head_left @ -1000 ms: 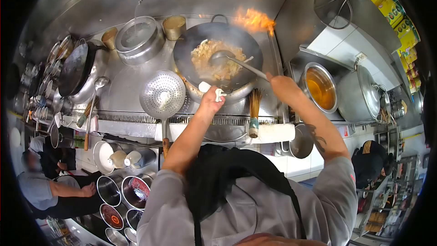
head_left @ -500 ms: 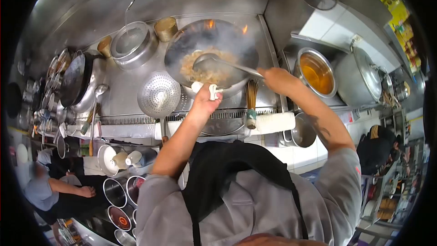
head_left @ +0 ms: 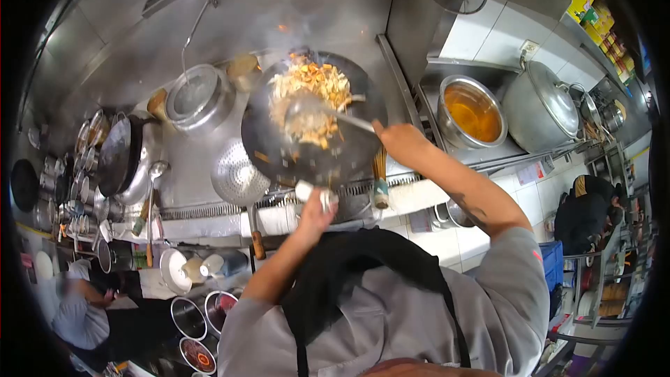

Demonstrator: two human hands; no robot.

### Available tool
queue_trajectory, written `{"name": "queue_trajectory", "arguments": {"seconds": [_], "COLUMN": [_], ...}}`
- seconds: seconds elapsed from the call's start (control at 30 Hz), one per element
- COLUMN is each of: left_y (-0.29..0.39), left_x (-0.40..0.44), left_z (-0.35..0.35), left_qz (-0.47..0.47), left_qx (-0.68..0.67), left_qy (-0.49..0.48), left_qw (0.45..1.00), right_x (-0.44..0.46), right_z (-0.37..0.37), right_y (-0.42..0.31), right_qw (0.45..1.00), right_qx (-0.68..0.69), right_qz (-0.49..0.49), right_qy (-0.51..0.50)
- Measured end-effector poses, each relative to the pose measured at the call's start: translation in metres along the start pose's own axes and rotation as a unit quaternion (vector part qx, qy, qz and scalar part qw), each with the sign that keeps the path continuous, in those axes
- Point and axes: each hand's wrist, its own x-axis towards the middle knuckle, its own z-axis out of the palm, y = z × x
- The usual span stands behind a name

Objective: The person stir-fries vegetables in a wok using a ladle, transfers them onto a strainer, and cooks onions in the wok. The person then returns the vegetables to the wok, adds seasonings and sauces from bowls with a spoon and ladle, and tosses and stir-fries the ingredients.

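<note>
My left hand [head_left: 318, 215] is closed around a folded white cloth [head_left: 305, 190] at the near edge of a dark wok [head_left: 352, 160], gripping the wok through it. What part of the wok lies under the cloth is hidden. In my right hand [head_left: 401, 141] is the handle of a metal ladle [head_left: 356, 122], whose blurred bowl is down among the food. Chopped pale and orange pieces of food [head_left: 314, 82] are spread up the wok's far side, some in the air. The wok is tilted towards me, with smoke and small flames behind it.
Left of the wok are a perforated strainer [head_left: 239, 176] and a lidded metal pot [head_left: 199, 101]. A bowl of orange liquid [head_left: 474, 122] and a big lidded pot [head_left: 541, 112] stand right. A bamboo brush [head_left: 380, 185] lies at the front edge. Another person [head_left: 84, 307] is at lower left.
The wok has been pulled towards me and tipped, and the food has been thrown to its far side. Both hands have moved with it, the left one downwards in view.
</note>
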Motion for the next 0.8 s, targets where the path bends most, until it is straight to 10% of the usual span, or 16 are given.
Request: {"name": "queue_trajectory", "arguments": {"seconds": [0.5, 0.6, 0.63, 0.8], "left_y": [0.029, 0.058, 0.07, 0.078], "left_x": [0.005, 0.027, 0.016, -0.005], "left_z": [0.023, 0.04, 0.069, 0.094], "left_qz": [-0.019, 0.137, 0.004, -0.022], "left_qx": [-0.085, 0.102, -0.043, -0.049], "left_qy": [0.038, -0.009, 0.079, 0.11], "left_qw": [0.995, 0.985, 0.996, 0.993], "right_x": [-0.008, -0.026, -0.032, -0.053], "right_z": [-0.032, -0.034, -0.047, -0.062], "right_y": [-0.018, -0.015, -0.009, 0.003], "right_qw": [0.998, 0.998, 0.997, 0.98], "right_qx": [-0.032, 0.016, 0.027, 0.134], "right_qz": [0.057, 0.013, 0.003, 0.027], "right_qy": [-0.011, -0.053, -0.069, -0.144]}}
